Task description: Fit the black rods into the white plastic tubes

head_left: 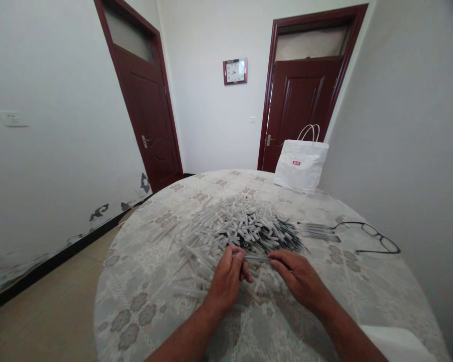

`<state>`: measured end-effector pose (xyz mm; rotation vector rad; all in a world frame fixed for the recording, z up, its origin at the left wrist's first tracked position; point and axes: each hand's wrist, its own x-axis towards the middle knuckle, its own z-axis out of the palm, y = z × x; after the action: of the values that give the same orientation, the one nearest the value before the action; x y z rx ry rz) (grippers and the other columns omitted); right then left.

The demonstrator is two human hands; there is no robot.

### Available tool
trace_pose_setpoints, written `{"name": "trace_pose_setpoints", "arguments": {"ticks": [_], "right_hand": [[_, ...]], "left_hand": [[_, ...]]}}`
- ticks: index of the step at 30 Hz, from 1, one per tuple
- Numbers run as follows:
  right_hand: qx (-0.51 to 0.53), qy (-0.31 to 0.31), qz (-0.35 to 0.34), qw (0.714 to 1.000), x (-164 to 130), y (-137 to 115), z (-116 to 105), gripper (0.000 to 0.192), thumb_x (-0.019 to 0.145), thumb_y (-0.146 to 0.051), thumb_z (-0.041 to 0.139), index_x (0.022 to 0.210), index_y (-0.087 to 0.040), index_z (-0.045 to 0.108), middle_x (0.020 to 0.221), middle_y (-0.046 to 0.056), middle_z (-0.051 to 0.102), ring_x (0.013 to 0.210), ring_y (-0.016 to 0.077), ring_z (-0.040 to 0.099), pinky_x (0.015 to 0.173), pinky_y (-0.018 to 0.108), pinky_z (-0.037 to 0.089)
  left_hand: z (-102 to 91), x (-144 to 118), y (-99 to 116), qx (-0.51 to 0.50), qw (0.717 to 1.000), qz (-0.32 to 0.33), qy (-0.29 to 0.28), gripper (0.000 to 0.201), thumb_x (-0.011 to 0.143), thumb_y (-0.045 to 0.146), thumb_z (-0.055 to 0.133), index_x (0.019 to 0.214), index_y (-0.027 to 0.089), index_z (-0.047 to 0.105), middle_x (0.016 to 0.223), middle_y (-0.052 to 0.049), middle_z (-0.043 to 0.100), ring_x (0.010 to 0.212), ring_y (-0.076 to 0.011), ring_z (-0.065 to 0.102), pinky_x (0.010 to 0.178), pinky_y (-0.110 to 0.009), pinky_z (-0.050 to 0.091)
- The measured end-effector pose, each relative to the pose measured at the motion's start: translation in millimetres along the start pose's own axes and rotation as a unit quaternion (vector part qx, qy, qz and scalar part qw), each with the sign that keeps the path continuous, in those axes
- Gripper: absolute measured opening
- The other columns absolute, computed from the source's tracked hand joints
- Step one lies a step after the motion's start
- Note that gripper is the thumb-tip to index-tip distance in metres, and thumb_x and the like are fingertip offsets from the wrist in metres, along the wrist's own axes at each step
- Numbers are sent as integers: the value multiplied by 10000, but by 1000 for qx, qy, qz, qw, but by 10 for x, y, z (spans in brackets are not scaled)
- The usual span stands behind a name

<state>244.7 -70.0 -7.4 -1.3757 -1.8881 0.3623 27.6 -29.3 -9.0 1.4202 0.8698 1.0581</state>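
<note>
My left hand (229, 274) is closed around the left end of a slim clear pen (257, 258), held level just above the table. At its other end, my right hand (295, 274) pinches the pen between thumb and fingers. Behind both hands spreads a heap of short whitish plastic pen parts (245, 218). Dark, thin pen refills (287, 236) poke out of the heap's right side. Translucent pen barrels (198, 259) lie loosely to the left of my left hand, some partly hidden by it.
A round table with a flowered cloth (136, 311) carries everything. Several pens (319, 232) lie in a row at the right, touching or close to black-framed glasses (379, 237). A white paper bag (301, 163) stands at the back right. Something white (396, 342) lies near the front right.
</note>
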Motion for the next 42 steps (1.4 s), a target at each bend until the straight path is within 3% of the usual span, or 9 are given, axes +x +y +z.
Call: {"name": "trace_pose_setpoints", "arguments": {"ticks": [4, 9, 12, 19, 22, 27, 32, 36, 42], "right_hand": [[43, -11, 33, 998, 3, -35, -29, 282, 995, -407, 509, 1020, -219, 718, 930, 47, 735, 867, 202, 680, 806, 304, 497], [131, -58, 140, 980, -8, -64, -45, 337, 986, -461, 495, 1003, -198, 705, 612, -20, 604, 523, 144, 549, 512, 245, 419], [91, -28, 108, 989, -10, -61, -75, 324, 984, -455, 506, 1025, -204, 706, 703, 3, 653, 618, 156, 598, 588, 252, 457], [16, 14, 32, 999, 21, -45, -127, 282, 987, -408, 509, 1036, -225, 717, 969, 58, 729, 889, 206, 675, 826, 312, 507], [8, 15, 22, 1000, 23, -40, -127, 262, 978, -391, 529, 1033, -229, 727, 959, 53, 737, 871, 203, 683, 813, 308, 512], [53, -39, 78, 995, 2, -6, -157, 295, 999, -393, 489, 1012, -210, 720, 718, 4, 681, 596, 155, 628, 595, 258, 487], [-28, -11, -18, 999, 22, 6, -150, 207, 980, -319, 556, 1022, -203, 723, 943, 57, 723, 889, 195, 662, 823, 312, 495], [-98, -2, -86, 991, 53, -95, -81, 194, 994, -284, 551, 1065, -194, 707, 965, 81, 712, 934, 207, 626, 877, 346, 483], [-215, -75, -74, 971, 71, -251, -298, 136, 950, -217, 604, 973, -202, 738, 932, 82, 693, 937, 212, 606, 857, 326, 471]], "left_hand": [[35, -18, 0, 8, 1000, 7, 6, 307, 1001, 489, 391, 998, 204, 502, 683, 35, 547, 664, -162, 617, 730, -297, 481], [12, 1, 33, 6, 1000, 2, 1, 318, 1002, 493, 391, 1011, 203, 522, 676, 38, 542, 657, -164, 624, 719, -297, 487], [-60, 31, 33, 24, 1000, -8, 3, 362, 990, 512, 408, 1071, 197, 567, 671, 29, 567, 633, -170, 622, 652, -283, 468], [-167, 72, -79, 60, 998, -26, -18, 450, 964, 608, 411, 804, 206, 536, 708, 24, 508, 535, -130, 526, 488, -246, 423], [-140, 72, -89, 30, 998, -42, -23, 456, 945, 626, 434, 785, 208, 517, 654, 45, 439, 495, -119, 483, 452, -235, 403], [-118, 64, -1, 12, 997, -68, -20, 474, 900, 643, 482, 775, 192, 554, 630, 41, 458, 474, -119, 478, 453, -248, 430], [-144, 69, 22, 49, 996, -66, -37, 477, 899, 633, 488, 796, 180, 596, 650, 30, 501, 492, -127, 503, 447, -242, 421], [-158, 82, 1, 72, 993, -65, -66, 469, 917, 606, 472, 826, 173, 626, 690, 10, 573, 481, -130, 528, 461, -248, 421], [-198, 92, 54, 200, 975, -2, -100, 467, 954, 547, 425, 754, 189, 649, 716, -30, 644, 596, -179, 582, 538, -266, 422]]}}
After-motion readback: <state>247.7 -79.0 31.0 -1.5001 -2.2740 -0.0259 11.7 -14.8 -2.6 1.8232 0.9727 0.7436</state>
